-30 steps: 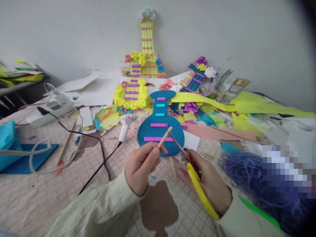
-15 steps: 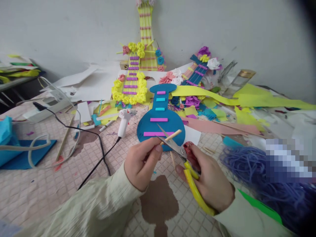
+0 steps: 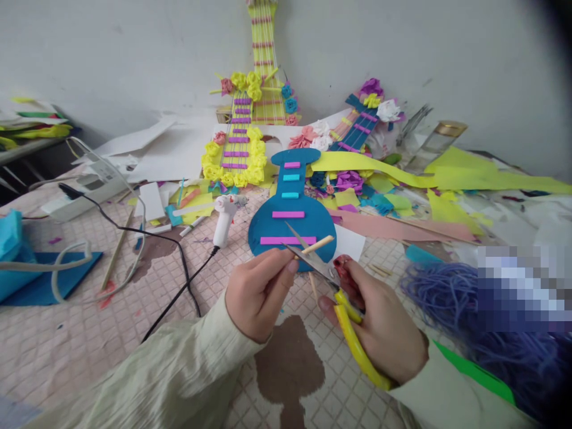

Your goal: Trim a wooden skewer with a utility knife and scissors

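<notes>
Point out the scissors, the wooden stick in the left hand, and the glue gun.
Scissors (image 3: 331, 274): head view, on the metal near the handles.
Wooden stick (image 3: 320, 243): head view, on its protruding length.
Glue gun (image 3: 224, 221): head view, on its white body.

Yarn (image 3: 447, 304), jar (image 3: 440, 142), power strip (image 3: 84, 198)
Yarn heaped toward the table (image 3: 67, 351)'s right edge, jar toward its far right corner, power strip toward the far left.
</notes>
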Demonstrator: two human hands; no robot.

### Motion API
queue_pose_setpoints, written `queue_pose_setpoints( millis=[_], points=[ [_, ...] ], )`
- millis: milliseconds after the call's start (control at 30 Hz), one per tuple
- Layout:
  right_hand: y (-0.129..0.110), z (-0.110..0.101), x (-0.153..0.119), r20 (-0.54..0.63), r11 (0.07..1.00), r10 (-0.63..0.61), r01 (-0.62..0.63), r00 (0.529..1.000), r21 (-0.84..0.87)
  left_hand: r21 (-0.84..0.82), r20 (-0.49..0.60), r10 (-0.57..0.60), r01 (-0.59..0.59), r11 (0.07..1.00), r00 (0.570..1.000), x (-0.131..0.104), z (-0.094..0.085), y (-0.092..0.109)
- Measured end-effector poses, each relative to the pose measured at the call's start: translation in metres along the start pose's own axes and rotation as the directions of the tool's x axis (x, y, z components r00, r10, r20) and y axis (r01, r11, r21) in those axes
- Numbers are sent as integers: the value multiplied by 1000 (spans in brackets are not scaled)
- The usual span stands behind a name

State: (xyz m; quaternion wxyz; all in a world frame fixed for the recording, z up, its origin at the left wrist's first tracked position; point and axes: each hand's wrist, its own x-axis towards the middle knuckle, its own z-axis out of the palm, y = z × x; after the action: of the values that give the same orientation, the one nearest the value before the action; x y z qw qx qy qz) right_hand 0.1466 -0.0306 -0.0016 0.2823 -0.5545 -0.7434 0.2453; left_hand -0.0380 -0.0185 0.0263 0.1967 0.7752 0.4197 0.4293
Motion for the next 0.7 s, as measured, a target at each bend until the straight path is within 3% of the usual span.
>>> queue_pose_setpoints(
  millis=[367,567,700],
  points=[
    [-3,3,-1,71,999,37,-39,997,24,25,-99,220,-219,975,970,-5,7,-12],
    [-5,5,-2,77,998,50,-52,996,26,231,-220,364,-314,921,905,-4,10,-14],
    [-9,4,-3,99,997,51,-56,994,49,314,-212,408,-334,889,888,-4,8,-13]
  ],
)
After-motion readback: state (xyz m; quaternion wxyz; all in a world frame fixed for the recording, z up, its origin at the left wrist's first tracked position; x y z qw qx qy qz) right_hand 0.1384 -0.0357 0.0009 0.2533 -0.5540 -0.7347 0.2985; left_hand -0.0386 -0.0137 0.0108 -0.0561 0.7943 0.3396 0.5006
